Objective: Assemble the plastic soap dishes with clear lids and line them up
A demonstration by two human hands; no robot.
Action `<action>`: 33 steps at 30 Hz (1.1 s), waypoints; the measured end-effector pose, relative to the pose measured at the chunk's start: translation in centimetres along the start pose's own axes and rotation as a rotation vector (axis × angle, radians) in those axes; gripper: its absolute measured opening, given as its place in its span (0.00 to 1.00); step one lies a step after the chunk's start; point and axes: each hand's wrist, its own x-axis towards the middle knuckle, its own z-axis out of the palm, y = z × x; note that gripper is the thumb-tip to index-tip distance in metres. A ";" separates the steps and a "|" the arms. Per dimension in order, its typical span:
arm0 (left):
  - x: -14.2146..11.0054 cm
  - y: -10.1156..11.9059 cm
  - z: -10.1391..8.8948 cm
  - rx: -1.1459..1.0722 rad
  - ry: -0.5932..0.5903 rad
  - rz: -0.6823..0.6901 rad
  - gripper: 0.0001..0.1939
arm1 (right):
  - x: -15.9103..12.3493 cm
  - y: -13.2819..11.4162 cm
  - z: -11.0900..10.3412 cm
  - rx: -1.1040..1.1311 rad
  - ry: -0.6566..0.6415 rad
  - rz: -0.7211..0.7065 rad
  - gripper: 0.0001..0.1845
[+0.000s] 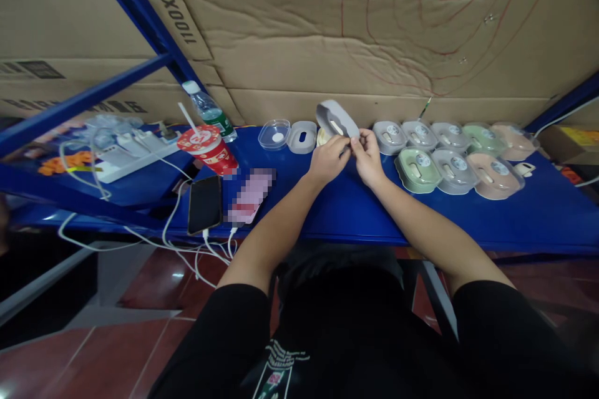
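A grey plastic box shell [337,117] is tilted up above the blue table, held between my two hands. My left hand [330,159] has its fingers closed at the lower edge of the shell. On the other side, my right hand [367,153] pinches the same edge near its right corner. Something small and dark shows between the fingertips, too small to name. Just left of the shell lies a grey box part [309,143] with a dark oblong slot. Beside that is a clear plastic lid [269,137] with a white round spot. A cream-coloured piece [321,137] is partly hidden behind my left hand.
Several lidded boxes in grey, green [416,174] and pink [498,182] stand in two rows at right. To the left are a red cup [208,148], a water bottle [213,113], two phones with cables, and a power strip [140,159]. Cardboard [290,31] rises behind.
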 end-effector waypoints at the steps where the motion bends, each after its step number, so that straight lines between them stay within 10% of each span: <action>1: 0.1 -0.1 -0.4 0.023 -0.003 -0.033 0.13 | 0.0 -0.2 -0.1 -0.056 -0.031 -0.020 0.35; 13: 0.7 -4.3 -6.4 0.300 -0.012 -0.486 0.20 | 0.6 2.9 -1.8 -0.758 -0.385 -0.006 0.32; 24: 0.4 -4.4 -5.5 0.337 -0.157 -0.566 0.19 | 1.0 2.9 -1.5 -0.713 -0.399 -0.002 0.22; 33: 0.2 -5.1 -5.3 0.364 -0.179 -0.624 0.18 | 1.4 3.1 -1.4 -0.689 -0.455 0.006 0.39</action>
